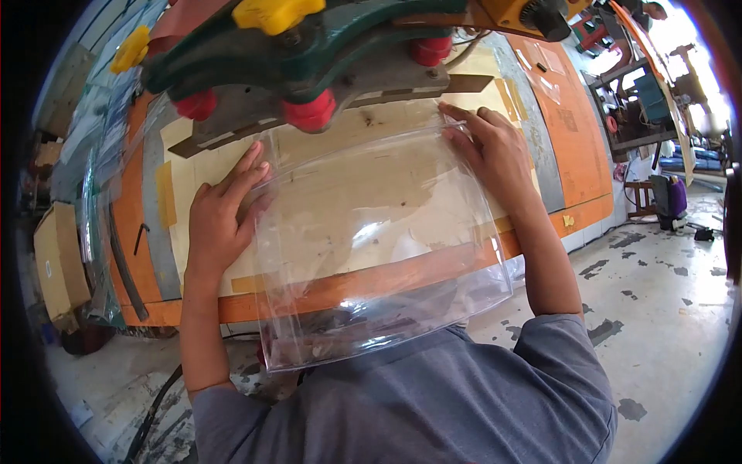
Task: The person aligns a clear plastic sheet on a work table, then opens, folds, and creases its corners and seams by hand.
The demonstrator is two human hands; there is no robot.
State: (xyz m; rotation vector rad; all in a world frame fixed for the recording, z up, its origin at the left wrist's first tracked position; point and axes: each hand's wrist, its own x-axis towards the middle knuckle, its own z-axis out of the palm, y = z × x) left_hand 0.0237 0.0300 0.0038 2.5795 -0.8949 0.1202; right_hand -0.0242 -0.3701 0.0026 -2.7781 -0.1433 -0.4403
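A clear plastic bag-like piece (371, 224) lies over the pale board (182, 224) and hangs past the table's front edge. At its left far corner is my left hand (228, 213), thumb and fingers closed on the plastic edge. My right hand (495, 151) pinches the right far corner between thumb and fingers. Just beyond both hands, a long metal bar (348, 100) hangs under a dark green machine head (371, 23) with red knobs (309, 110). The plastic's far edge is close to this bar; whether it touches cannot be made out.
An orange table edge (209, 312) runs below the board. A small hex key (141, 238) and a dark strip (126, 267) lie at left, with clear sheets (116, 131) behind. Plastic scraps (549, 89) lie at right. A metal rack (634, 108) stands beyond the table.
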